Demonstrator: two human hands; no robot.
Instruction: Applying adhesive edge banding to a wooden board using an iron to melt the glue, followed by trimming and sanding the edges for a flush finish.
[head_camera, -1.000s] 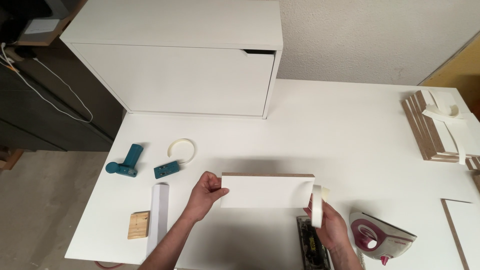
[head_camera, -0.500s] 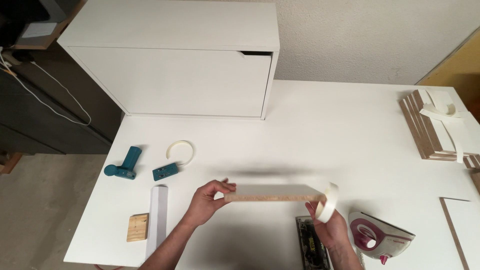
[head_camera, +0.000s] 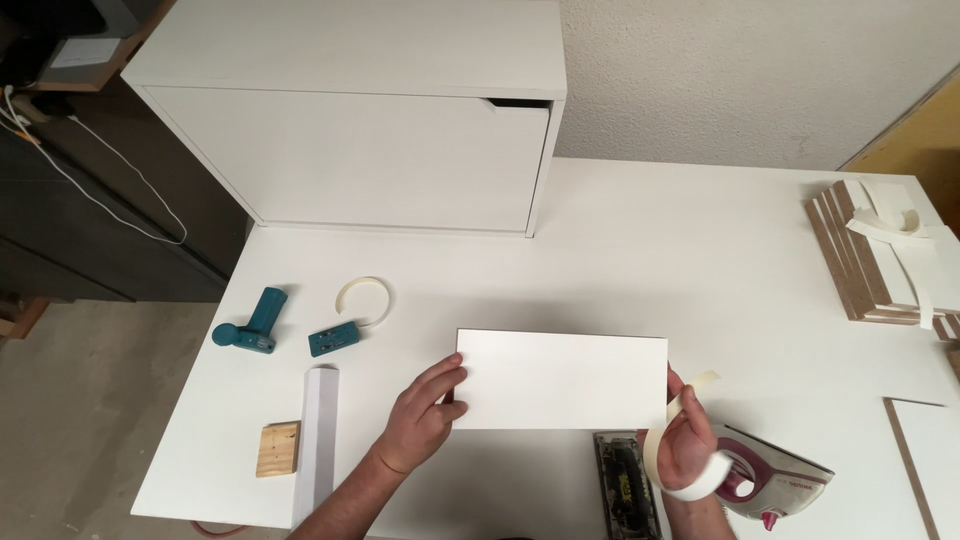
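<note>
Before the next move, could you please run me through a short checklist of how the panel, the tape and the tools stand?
1. Left hand grips the white panel at its left edge: ok.
2. Right hand holds the roll of edge tape at the panel's right edge: ok.
3. Tape laid along a panel edge: not ok, its loose end sticks up free.
4. Iron close by the right hand: ok.
5. Iron hot: cannot tell.
6. Teal trimmers lie apart from the panel: ok.

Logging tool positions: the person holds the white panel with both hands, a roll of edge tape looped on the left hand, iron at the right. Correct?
Not quite: the head view shows the tape roll on the right hand, not the left hand. The white panel and iron are as stated.
</note>
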